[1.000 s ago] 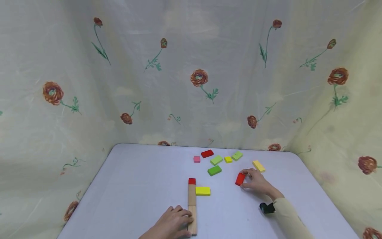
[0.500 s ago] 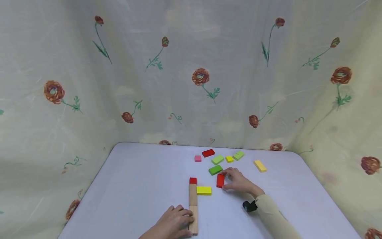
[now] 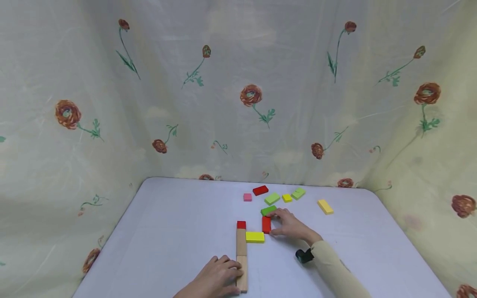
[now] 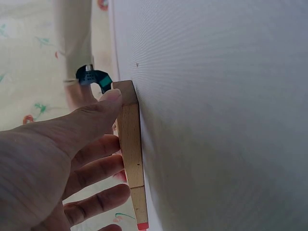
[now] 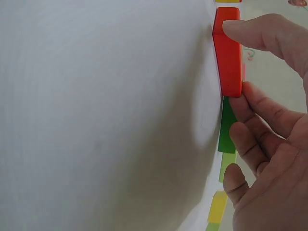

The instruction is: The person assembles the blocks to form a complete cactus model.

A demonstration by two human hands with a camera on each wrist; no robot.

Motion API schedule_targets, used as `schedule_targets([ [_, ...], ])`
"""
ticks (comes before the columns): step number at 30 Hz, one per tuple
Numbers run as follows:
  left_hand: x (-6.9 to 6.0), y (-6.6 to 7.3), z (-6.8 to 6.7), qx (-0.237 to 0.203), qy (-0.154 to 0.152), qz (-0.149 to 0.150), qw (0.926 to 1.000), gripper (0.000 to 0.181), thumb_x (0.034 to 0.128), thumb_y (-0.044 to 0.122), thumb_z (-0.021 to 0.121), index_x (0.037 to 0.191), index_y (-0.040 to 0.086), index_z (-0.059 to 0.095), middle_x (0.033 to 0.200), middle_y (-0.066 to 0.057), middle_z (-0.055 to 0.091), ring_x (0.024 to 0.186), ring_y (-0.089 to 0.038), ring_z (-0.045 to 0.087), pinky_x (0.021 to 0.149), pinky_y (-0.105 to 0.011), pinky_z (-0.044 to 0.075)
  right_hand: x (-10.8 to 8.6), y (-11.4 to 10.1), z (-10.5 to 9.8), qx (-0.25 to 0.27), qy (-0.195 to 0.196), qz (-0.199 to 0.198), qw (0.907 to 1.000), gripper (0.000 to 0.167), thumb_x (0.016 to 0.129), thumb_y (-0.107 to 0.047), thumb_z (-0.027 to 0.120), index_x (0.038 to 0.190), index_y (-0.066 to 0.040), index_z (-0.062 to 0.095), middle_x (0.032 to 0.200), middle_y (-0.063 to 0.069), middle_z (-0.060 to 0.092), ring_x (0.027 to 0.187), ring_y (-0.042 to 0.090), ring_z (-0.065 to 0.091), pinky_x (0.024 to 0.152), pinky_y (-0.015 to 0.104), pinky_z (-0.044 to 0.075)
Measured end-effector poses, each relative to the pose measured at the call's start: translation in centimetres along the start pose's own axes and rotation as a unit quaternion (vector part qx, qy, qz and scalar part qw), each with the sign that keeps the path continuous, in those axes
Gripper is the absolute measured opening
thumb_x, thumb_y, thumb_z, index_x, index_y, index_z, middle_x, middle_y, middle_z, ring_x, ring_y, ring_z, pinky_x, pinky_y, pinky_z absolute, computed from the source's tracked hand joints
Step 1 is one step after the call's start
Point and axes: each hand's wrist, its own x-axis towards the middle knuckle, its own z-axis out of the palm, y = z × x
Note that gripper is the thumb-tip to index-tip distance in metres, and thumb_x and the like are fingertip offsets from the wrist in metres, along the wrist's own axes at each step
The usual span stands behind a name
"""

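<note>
- Block, red [image 3: 266, 225]: lower half, right of centre; pinched by right hand [image 3: 292, 227].
- Green block [image 3: 268, 210]: just above the red.
- Wooden block [image 3: 243, 282]: bottom centre, touched by left hand [image 3: 220, 276], fingers loosely spread.

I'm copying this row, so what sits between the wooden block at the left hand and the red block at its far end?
A second wooden block, end to end with both, as the head view shows.
</note>
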Motion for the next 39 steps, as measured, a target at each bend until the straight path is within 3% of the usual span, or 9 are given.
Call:
schedule_targets([
  [23, 0.1, 0.2, -0.2, -0.008, -0.017, -0.013, 0.9997, 0.045, 0.0822, 0.053, 0.066, 0.12, 0.029, 0.068, 0.12, 0.014, 0.064, 0.105, -0.007, 0.054, 0.086, -0.037, 0.048, 0.5, -1.1, 0.5, 0.006, -0.004, -0.007, 0.9999, 0.052, 0.075, -0.019, 0.082, 0.123, -0.021, 0.062, 0.124, -0.002, 0.057, 0.117, 0.019, 0.045, 0.097, 0.046, 0.045],
  [39, 0.0, 0.1, -0.1, -0.009, -0.013, -0.007, 0.9998, 0.045, 0.0825, 0.053, 0.067, 0.12, 0.028, 0.068, 0.12, 0.014, 0.064, 0.106, -0.007, 0.054, 0.086, -0.039, 0.048, 0.1, -1.2, 0.7, 0.004, -0.003, -0.015, 0.9999, 0.051, 0.075, -0.019, 0.083, 0.121, -0.019, 0.062, 0.123, -0.001, 0.057, 0.116, 0.021, 0.045, 0.098, 0.048, 0.044],
])
